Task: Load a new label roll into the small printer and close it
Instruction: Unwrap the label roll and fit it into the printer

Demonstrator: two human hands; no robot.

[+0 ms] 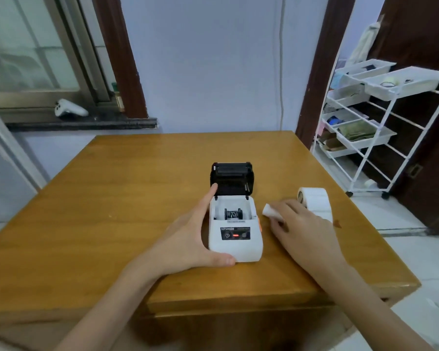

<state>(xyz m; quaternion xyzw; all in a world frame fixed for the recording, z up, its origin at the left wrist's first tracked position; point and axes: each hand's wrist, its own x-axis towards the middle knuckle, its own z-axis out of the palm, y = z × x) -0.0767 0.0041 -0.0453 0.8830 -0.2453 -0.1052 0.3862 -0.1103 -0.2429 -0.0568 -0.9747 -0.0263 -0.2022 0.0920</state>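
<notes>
Nearest the camera, two bare forearms reach in from the bottom edge over a wooden table (127,198). The left hand (188,239), just below frame centre, is spread wide and cups the left side of the small printer (235,239): its thumb lies along the near bottom corner and its index finger runs up the left wall to the hinge, so it steadies the body rather than closing round it. The right hand (302,231), right of centre, lies palm down with fingers loosely curled over a small white roll (270,211), whose end pokes out toward the printer; how firmly it is gripped cannot be told.

The printer sits at the middle of the frame on the table, a white rounded body with a dark control strip showing a red light and an orange tab on its right side. Its black lid (232,178) stands open, tilted back, baring a white bay with a dark spindle inside.

Farther right lies a larger white label roll (316,201) on its side, partly behind the right hand.
</notes>
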